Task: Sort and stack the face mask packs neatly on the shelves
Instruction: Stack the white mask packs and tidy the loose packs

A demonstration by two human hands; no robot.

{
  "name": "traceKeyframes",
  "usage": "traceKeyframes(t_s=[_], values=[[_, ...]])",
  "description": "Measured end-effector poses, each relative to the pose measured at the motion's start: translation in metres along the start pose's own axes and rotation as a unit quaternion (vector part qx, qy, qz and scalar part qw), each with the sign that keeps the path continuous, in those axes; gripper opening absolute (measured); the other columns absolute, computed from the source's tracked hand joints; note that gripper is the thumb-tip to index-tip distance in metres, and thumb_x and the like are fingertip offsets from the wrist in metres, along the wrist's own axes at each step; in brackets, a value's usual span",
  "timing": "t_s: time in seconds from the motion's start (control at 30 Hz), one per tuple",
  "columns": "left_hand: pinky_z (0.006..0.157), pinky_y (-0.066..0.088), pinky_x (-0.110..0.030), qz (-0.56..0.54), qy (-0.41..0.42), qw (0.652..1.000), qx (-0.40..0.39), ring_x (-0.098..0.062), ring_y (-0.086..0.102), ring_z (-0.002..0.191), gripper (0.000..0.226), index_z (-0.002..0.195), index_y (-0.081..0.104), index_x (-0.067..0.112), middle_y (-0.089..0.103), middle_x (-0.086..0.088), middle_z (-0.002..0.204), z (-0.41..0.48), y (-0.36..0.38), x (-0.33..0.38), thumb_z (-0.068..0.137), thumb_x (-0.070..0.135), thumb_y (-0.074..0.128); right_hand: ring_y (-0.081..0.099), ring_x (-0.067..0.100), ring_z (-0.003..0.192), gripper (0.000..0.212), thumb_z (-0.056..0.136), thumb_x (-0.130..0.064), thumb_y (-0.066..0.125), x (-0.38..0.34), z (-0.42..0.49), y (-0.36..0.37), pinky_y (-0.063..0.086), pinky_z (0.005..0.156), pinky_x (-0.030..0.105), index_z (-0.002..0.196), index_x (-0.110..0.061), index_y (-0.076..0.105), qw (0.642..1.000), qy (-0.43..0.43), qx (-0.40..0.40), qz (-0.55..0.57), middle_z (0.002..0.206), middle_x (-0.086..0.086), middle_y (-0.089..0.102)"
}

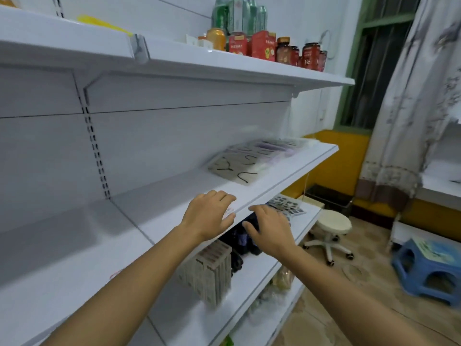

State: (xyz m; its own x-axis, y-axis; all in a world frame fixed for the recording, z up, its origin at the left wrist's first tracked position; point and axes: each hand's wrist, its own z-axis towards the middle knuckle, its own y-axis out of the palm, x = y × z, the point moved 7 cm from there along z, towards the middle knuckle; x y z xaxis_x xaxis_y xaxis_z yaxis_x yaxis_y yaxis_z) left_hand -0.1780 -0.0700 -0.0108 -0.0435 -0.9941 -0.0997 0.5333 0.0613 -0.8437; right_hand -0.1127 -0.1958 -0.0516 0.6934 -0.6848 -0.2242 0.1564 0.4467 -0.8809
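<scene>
Several clear face mask packs lie in an overlapping row on the middle white shelf, toward its right end; the view is blurred. My left hand hovers over the shelf's front edge with fingers relaxed and spread, holding nothing. My right hand is just right of it, in front of and slightly below the shelf edge, fingers loosely spread and empty. Both hands are well short of the mask packs. More flat packs lie on the lower shelf beyond my right hand.
The top shelf carries red boxes, jars and cans. On the lower shelf stand a grey box and dark bottles. A white stool and a blue plastic stool stand on the floor at right, by a curtain.
</scene>
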Motion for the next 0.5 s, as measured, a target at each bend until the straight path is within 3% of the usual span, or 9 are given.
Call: traceKeyframes(t_s=[0.07, 0.17, 0.37, 0.5], values=[[0.090, 0.045, -0.035, -0.027, -0.046, 0.998, -0.023, -0.018, 0.054, 0.119, 0.044, 0.135, 0.052, 0.023, 0.057, 0.006, 0.133, 0.032, 0.023, -0.016, 0.095, 0.042, 0.048, 0.047, 0.022, 0.126, 0.049, 0.096, -0.045, 0.048, 0.008, 0.027, 0.005, 0.035, 0.102, 0.037, 0.138, -0.019, 0.047, 1.000, -0.012, 0.007, 0.011, 0.137, 0.001, 0.052], [0.095, 0.041, -0.035, -0.050, -0.091, 0.993, -0.053, -0.017, 0.046, 0.126, 0.046, 0.139, 0.045, 0.025, 0.049, 0.006, 0.141, 0.074, 0.062, -0.035, 0.097, 0.043, 0.045, 0.046, 0.020, 0.125, 0.046, 0.096, -0.043, 0.047, 0.030, 0.064, 0.010, 0.034, 0.101, 0.035, 0.136, -0.021, 0.048, 1.000, -0.018, 0.007, 0.018, 0.136, -0.001, 0.052], [0.097, 0.040, -0.036, -0.089, -0.140, 0.981, -0.099, -0.022, 0.041, 0.128, 0.046, 0.140, 0.044, 0.023, 0.045, 0.002, 0.142, 0.131, 0.122, -0.063, 0.097, 0.040, 0.045, 0.048, 0.019, 0.121, 0.040, 0.096, -0.040, 0.052, 0.071, 0.121, 0.032, 0.038, 0.099, 0.036, 0.130, -0.020, 0.052, 0.994, 0.013, 0.030, 0.100, 0.132, -0.001, 0.054], [0.094, 0.043, -0.037, -0.091, -0.151, 0.982, -0.067, -0.024, 0.046, 0.122, 0.038, 0.128, 0.052, 0.022, 0.052, -0.001, 0.134, 0.159, 0.138, -0.078, 0.094, 0.037, 0.050, 0.048, 0.021, 0.122, 0.038, 0.095, -0.035, 0.055, 0.088, 0.174, 0.034, 0.035, 0.100, 0.035, 0.128, -0.017, 0.055, 0.988, 0.004, 0.054, 0.144, 0.131, 0.001, 0.055]])
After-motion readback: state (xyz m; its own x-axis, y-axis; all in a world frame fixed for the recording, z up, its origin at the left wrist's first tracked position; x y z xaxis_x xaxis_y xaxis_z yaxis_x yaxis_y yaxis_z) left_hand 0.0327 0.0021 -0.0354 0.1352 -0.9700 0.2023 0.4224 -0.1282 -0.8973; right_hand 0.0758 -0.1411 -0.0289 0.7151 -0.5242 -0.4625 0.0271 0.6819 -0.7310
